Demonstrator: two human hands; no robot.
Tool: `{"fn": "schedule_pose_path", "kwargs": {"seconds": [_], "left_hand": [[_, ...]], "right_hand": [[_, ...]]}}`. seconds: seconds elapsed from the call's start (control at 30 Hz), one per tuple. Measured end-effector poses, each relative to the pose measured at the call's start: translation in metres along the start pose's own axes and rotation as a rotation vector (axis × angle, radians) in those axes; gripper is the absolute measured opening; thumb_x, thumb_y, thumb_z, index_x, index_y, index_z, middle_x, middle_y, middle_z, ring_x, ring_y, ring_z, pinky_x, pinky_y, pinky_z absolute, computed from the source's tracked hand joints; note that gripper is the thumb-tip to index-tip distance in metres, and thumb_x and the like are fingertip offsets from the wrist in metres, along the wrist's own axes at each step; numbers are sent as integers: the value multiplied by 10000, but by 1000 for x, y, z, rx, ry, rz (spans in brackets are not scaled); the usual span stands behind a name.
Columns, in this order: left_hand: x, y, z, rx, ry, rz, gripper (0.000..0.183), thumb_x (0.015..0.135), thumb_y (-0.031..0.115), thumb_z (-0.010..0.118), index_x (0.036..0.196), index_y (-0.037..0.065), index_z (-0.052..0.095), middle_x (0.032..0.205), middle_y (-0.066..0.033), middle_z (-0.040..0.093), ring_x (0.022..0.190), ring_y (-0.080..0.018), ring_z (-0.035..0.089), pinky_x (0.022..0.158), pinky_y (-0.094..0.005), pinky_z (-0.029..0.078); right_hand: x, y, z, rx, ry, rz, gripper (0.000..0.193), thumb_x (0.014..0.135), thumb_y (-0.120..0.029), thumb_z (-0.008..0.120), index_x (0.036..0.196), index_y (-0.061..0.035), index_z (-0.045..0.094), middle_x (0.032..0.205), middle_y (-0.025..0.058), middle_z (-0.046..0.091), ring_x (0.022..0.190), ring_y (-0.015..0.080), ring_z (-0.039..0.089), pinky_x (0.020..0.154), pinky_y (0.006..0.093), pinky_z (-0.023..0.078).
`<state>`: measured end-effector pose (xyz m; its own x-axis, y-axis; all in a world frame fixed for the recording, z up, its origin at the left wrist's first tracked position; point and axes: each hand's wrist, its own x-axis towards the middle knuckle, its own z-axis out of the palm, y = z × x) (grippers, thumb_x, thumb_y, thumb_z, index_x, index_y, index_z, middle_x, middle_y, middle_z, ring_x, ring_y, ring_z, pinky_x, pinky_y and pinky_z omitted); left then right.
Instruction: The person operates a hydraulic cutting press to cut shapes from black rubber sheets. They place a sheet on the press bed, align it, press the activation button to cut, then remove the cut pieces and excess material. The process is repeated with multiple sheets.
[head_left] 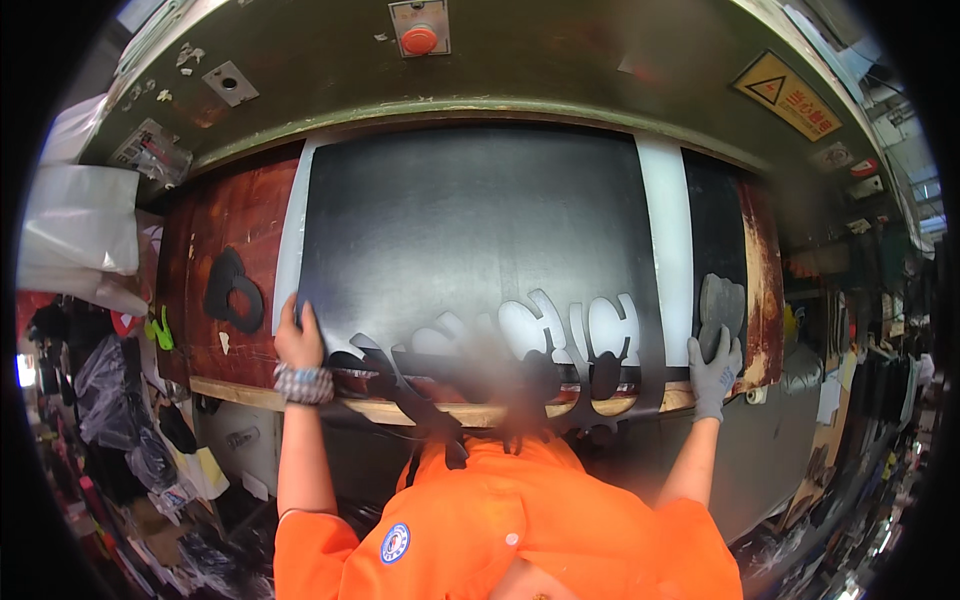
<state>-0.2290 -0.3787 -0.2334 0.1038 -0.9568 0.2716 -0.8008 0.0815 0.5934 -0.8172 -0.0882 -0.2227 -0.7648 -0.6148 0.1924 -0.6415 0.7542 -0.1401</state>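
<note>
A large black sheet (470,230) lies flat on a white board (668,230) on the press bed, with several shapes cut out along its near edge (560,330). My left hand (297,338), bare with a patterned cuff at the wrist, presses on the sheet's near left corner. My right hand (715,368), in a grey glove, rests at the bed's near right edge, fingertips touching a stack of dark grey cut pieces (722,305). A blurred dark patch hides the near middle of the sheet.
A black cutting die (232,290) lies on the reddish-brown bed (215,220) at left. Above is the press's green head (500,60) with a red button (419,39) and a yellow warning sign (788,92). White bags (80,220) and clutter fill the left side.
</note>
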Motion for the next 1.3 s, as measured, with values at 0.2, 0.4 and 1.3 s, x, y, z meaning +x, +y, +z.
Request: {"fn": "schedule_pose_path", "kwargs": {"seconds": [0.2,0.4,1.3], "left_hand": [[2,15,20,190,114,112,353,977,249,570,1251,32,617,1110,-208,679,997,-384,646,854,-434,514],[12,19,4,332,-45,267,389,932,201,625,1234,-40,580,978,-238,670,887,-388,648,777,-448,528],[72,33,41,23,-90,181,356,937,63,554,1283,-23,569,922,-230,651,814,-391,623,718,-463,495]], "right_hand": [[-9,29,18,9,34,64,875,769,-483,763,1462,-72,421,1406,311,432,1300,467,407,1097,509,327],[15,36,9,347,8,136,816,694,-315,868,1354,13,517,1335,211,546,1257,319,503,1055,406,396],[-50,-458,30,761,-206,-800,900,707,-358,810,1399,34,391,1330,286,456,1226,464,444,1048,520,365]]}}
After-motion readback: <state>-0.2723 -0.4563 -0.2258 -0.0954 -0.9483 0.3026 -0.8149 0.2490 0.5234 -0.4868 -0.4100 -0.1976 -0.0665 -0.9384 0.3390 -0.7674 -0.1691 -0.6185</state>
